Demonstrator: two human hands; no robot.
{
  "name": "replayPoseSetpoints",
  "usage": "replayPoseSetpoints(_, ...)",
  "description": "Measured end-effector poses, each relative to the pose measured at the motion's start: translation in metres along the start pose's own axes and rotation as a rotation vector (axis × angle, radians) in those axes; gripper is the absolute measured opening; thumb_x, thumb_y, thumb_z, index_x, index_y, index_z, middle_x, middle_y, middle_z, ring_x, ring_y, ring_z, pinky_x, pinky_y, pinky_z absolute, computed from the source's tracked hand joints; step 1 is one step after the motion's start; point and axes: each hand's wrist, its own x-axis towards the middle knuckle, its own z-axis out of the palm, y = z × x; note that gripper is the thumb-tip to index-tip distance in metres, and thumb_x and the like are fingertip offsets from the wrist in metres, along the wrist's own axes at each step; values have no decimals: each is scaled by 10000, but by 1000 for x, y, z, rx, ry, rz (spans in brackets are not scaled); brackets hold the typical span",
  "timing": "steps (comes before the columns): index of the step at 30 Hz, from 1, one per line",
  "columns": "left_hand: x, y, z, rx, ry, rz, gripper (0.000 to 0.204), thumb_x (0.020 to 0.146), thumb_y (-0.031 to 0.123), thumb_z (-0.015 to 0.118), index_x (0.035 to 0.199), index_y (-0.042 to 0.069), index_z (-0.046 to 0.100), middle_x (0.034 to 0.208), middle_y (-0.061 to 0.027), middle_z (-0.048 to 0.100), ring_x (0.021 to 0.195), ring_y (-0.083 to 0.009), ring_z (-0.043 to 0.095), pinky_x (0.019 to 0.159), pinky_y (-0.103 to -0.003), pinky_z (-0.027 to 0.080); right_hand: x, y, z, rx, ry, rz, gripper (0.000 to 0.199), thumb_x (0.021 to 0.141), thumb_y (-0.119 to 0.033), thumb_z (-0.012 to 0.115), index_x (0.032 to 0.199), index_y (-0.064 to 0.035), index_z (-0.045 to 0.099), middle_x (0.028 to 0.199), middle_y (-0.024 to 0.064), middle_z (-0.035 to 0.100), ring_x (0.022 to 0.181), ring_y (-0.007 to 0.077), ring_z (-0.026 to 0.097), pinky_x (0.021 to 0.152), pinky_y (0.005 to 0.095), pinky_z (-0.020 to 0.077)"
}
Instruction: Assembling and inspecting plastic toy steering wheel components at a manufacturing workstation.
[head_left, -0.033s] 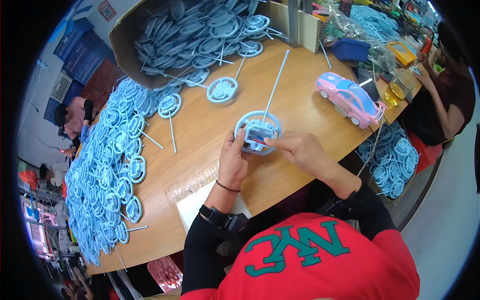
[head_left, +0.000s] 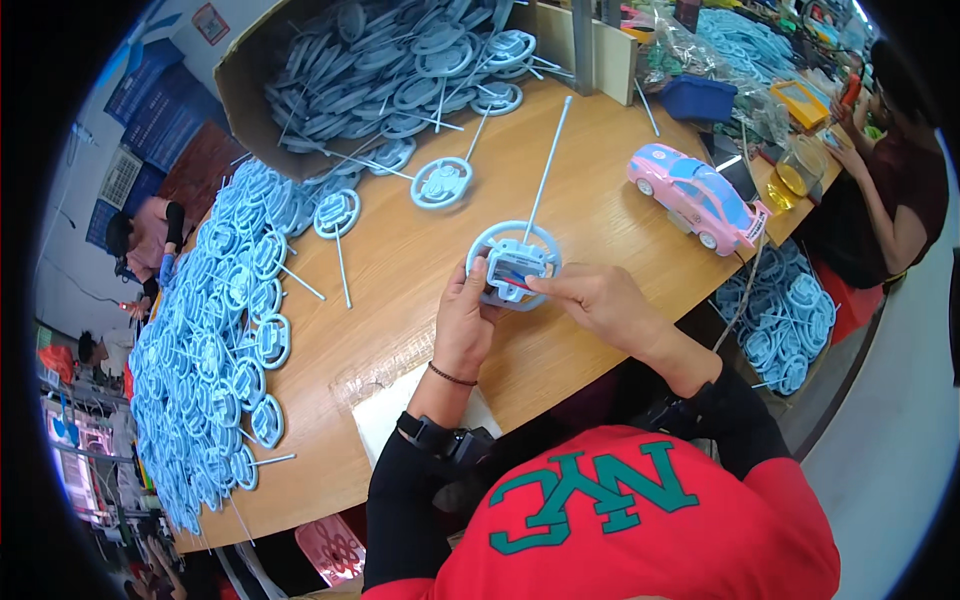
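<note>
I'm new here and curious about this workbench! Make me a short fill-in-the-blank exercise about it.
1. The left hand holds a wheel-shaped piece coloured light ____.
2. The toy car has blue windows and a ____ body.
3. A thin dark bracelet circles the person's ____ wrist.

Missing words: blue; pink; left.

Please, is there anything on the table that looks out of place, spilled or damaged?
Nothing looks spilled, and the wheel in the left hand shows no clear damage. Only the pink car, at the right side of the table, stands out: it is the one car among many blue wheels.
</note>
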Motion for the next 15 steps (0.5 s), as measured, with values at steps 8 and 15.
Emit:
replayPoseSetpoints(8,0,4,7,-31,-112,-230,454,996,383,487,1214,-12,536,1150,-133,633,1037,-216,637,916,-372,537,-4,1,-12,-11,-26,-20,243,846,-121,645,1076,-166,706,850,87,664,746,292,651,636,390,511)
replayPoseSetpoints(15,4,0,-4,36,-162,-206,428,1015,390,431,1253,42,509,1190,-135,616,1076,-234,621,932,-410,529,-5,-2,-12,-16,-62,39,220,848,-139,647,1056,-166,712,883,88,678,778,288,654,656,396,511)
